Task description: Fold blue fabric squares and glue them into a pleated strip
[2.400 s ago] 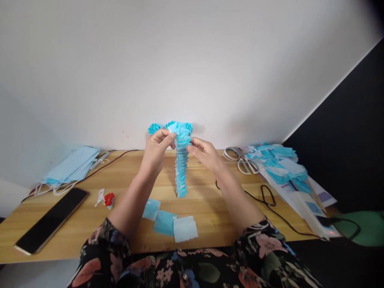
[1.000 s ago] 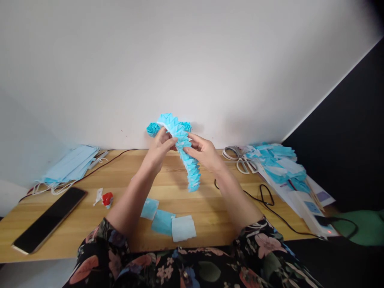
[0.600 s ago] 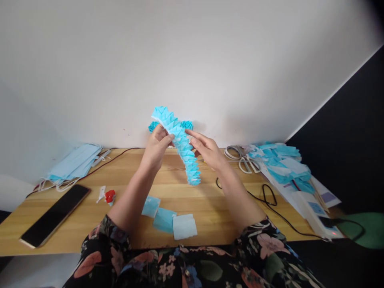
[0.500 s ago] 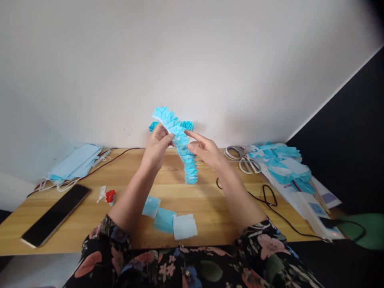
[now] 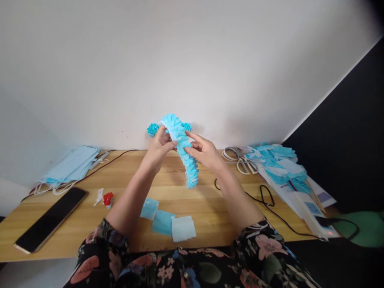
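A long pleated strip of light blue fabric [image 5: 186, 158], folded into pointed zigzags, hangs in the air between my hands. My left hand [image 5: 159, 148] pinches its upper left edge, thumb in front and fingers behind. From the right, my right hand [image 5: 204, 150] grips the strip's middle between thumb and fingers. The strip bends over at the top and its lower end dangles above the table. Behind it, a blue fabric rosette [image 5: 153, 129] shows at left, and another blue rosette [image 5: 187, 127] is partly hidden at right.
Square blue pieces [image 5: 163, 222] lie near the front edge. On the left are face masks [image 5: 72, 164], a phone [image 5: 51, 220] and a small red item [image 5: 108, 199]. Scissors [image 5: 246, 165], a blue fabric scrap pile [image 5: 279, 160], a black cable [image 5: 267, 205] and a power strip [image 5: 313, 216] lie right.
The strip has gone from hanging nearly straight to bending, with its top tipped left; within the last half second its top has come down slightly. Both hands stay on it.
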### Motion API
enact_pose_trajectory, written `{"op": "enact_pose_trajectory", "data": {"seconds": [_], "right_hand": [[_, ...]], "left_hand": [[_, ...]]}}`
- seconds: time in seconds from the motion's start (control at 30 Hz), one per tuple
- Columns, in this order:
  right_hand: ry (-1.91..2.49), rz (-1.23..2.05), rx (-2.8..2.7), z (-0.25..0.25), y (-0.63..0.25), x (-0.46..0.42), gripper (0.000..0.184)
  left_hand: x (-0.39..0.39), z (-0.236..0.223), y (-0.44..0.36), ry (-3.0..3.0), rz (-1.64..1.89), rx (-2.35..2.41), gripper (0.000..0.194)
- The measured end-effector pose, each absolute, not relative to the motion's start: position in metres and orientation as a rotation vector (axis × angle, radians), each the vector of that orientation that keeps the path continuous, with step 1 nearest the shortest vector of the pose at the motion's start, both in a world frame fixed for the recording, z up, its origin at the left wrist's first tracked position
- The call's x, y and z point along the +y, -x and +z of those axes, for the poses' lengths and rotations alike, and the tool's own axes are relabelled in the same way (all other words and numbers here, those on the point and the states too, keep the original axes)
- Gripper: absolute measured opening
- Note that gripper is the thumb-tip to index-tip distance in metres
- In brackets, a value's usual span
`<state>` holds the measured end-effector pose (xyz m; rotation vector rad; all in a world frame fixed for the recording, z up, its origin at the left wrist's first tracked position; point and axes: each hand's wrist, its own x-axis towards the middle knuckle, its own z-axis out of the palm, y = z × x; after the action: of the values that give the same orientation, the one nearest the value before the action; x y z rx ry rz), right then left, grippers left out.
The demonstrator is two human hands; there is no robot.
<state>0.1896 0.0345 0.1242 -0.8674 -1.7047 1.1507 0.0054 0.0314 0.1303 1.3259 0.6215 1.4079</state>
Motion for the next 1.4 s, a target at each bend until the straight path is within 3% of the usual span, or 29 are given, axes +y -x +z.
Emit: {"op": "enact_pose_trajectory", "data": {"seconds": [0.13,0.37,0.5,0.67,0.93,1.07,1.17,1.33,1.4], "right_hand": [[0.908,1.061,-1.701,0.125,-0.191,0.035,0.060],[0.795,1.172,-1.732,0.117,-0.191,0.043,0.068],[0.775,1.275,-1.681,0.114,-0.188,0.045,0.081],[0.859,1.214,-1.599,0.125,-0.186,0.036,0.072],[0.858,1.161,-1.608,0.126,-0.186,0.033,0.076],[0.886,1.055,-1.607,0.125,-0.188,0.034,0.068],[0.855,1.037,-1.629,0.124,-0.189,0.035,0.068],[0.830,1.217,-1.649,0.123,-0.188,0.036,0.083],[0.832,1.204,-1.608,0.124,-0.187,0.035,0.079]], "left_hand": [[0.030,0.132,-0.007,-1.317,1.462,0.650,0.051],[0.030,0.137,-0.004,-1.237,1.603,0.721,0.042],[0.030,0.137,-0.005,-1.200,1.666,0.669,0.040],[0.029,0.139,-0.007,-1.223,1.569,0.633,0.030],[0.030,0.133,-0.011,-1.330,1.472,0.601,0.051],[0.033,0.130,-0.010,-1.293,1.547,0.605,0.057],[0.035,0.132,-0.006,-1.259,1.624,0.596,0.053],[0.036,0.134,-0.003,-1.248,1.676,0.599,0.047],[0.036,0.134,-0.003,-1.263,1.643,0.586,0.040]]}}
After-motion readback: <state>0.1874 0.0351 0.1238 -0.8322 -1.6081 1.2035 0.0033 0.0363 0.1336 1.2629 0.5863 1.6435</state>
